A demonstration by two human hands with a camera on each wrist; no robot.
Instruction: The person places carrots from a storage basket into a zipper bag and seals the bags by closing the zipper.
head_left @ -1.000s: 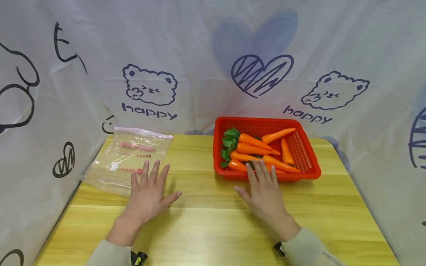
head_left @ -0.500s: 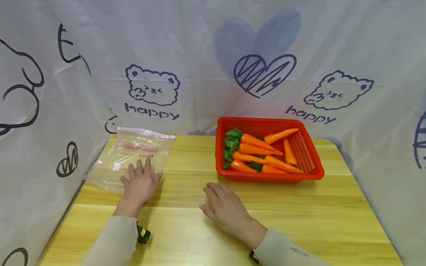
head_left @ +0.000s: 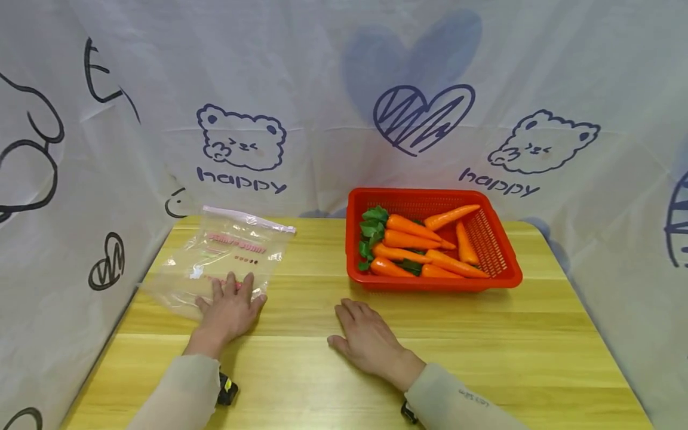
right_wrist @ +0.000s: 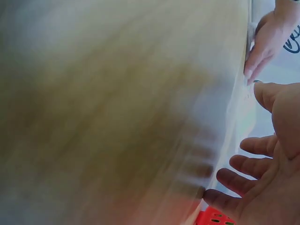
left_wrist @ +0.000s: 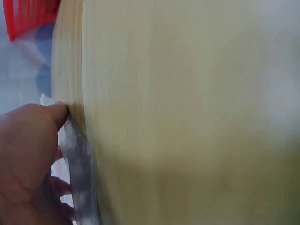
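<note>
A clear zip bag (head_left: 242,239) with pink print lies flat at the left of the table, its pale zip strip at the far end. My left hand (head_left: 230,313) rests on the bag's near part with fingers spread. In the left wrist view the thumb (left_wrist: 57,114) lies at the bag's edge. My right hand (head_left: 366,337) is over the middle of the table, fingers extended and holding nothing. Beyond it stands a red plastic basket (head_left: 500,263) with several carrots (head_left: 411,240) in it, and leafy green tops (head_left: 372,230) at its left side.
The wooden table (head_left: 301,382) has a curved far right corner. White cloth (head_left: 322,71) with drawn bears and hearts hangs behind it and along both sides.
My left hand has come down onto the bag, and the bag has slid a little to the right. My right hand has moved left and back, away from the basket.
</note>
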